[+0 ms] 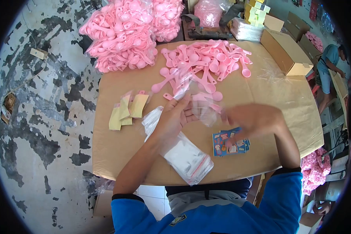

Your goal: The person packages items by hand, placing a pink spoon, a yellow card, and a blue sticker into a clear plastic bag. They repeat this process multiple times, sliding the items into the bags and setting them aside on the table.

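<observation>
My left hand [178, 114], palm turned up, grips a clear plastic bag [205, 113] over the middle of the table. Behind the bag lie pink measuring spoons, the nearest overlapping it in this view. My right hand [250, 120] is smeared by motion just above a stack of blue printed cards [220, 145]; its fingers are too blurred to read. Under my left forearm lies a pile of flat clear bags [189, 158] with a red-striped edge. Left of that hand are several small packets with yellowish cards [125, 110]. A heap of loose pink measuring spoons [206, 58] spreads beyond both hands.
Large clear sacks of pink spoons [123, 37] stand at the back left. At the back right are a cardboard box [286, 52], yellow boxes [256, 12] and a stack of plastic packs [246, 30]. Another person [328, 68] works at the far right.
</observation>
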A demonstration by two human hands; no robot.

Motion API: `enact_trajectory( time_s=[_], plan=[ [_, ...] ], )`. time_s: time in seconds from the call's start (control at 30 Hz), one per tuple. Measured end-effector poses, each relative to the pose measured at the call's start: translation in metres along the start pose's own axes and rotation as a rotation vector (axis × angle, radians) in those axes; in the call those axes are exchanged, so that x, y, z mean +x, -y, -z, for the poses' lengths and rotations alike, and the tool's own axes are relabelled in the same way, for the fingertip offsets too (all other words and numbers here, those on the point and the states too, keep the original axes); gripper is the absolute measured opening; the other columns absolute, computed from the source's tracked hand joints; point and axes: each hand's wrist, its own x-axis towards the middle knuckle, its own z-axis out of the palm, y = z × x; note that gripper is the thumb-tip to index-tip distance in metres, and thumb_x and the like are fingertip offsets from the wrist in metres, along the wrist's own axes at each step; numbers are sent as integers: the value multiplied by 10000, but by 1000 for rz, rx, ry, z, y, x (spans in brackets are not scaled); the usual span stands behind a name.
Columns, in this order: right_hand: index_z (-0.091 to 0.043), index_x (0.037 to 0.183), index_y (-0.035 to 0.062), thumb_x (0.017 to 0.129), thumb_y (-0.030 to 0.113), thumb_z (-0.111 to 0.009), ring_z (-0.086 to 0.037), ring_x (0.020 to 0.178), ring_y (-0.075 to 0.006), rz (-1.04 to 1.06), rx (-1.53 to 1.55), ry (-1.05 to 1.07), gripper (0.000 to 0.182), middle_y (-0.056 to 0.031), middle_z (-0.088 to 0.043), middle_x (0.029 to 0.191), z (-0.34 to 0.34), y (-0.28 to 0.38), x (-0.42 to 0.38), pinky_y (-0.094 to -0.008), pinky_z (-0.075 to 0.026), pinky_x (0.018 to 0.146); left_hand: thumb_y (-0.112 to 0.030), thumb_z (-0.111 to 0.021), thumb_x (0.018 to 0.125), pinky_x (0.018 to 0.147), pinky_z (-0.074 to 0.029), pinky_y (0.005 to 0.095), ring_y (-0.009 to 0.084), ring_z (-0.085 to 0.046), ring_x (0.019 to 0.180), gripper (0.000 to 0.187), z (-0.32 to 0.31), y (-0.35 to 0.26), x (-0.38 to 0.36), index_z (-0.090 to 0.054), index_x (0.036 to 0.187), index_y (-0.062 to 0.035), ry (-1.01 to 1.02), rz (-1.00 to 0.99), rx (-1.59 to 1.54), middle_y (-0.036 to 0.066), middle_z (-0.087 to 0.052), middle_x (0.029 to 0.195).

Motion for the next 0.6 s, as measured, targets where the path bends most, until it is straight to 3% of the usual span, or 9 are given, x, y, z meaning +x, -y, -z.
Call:
enact_trajectory(
  time_s=[0.03, 0.13, 0.33, 0.43, 0.6],
  plan=[
    [-554, 921, 31, 794, 371, -723, -635, 735, -304, 49, -3, 128, 401, -116, -637, 749, -4, -4, -2, -393, -470, 647, -207, -462, 1001, 864, -545, 348, 244, -651, 1007, 333, -1, 0, 0, -477, 1246, 17, -72, -29, 22, 181, -627, 1143],
    [-594, 944, 36, 770, 365, -734, -634, 823, -316, 7, -93, 204, 398, -116, -635, 787, -9, -6, 8, -409, -471, 686, -162, -518, 975, 873, -548, 335, 239, -651, 1014, 303, -4, -3, 0, -474, 1222, 10, -111, -97, 141, 177, -630, 1137],
    [-634, 924, 41, 803, 330, -702, -641, 755, -300, -105, 26, 288, 320, -117, -659, 815, 6, -2, 22, -394, -473, 683, -94, -570, 940, 908, -546, 365, 255, -634, 1057, 273, -3, -6, 2, -454, 1173, -10, -121, -20, -140, 180, -623, 1139],
    [-641, 955, 46, 873, 289, -661, -649, 636, -217, 93, 194, 124, 257, -86, -678, 781, 12, -19, 23, -348, -493, 574, -107, -609, 924, 904, -544, 373, 242, -640, 1023, 302, -3, 0, 1, -448, 1161, -13, -109, -95, -94, 156, -621, 1118],
    [-609, 1044, 51, 966, 221, -544, -607, 541, -100, -231, 475, -171, 197, -16, -648, 737, 16, -34, 31, -243, -470, 444, -135, -686, 874, 865, -553, 330, 222, -659, 968, 380, 7, 5, 2, -460, 1149, 0, -259, -140, 81, 148, -638, 1075]
  ],
)
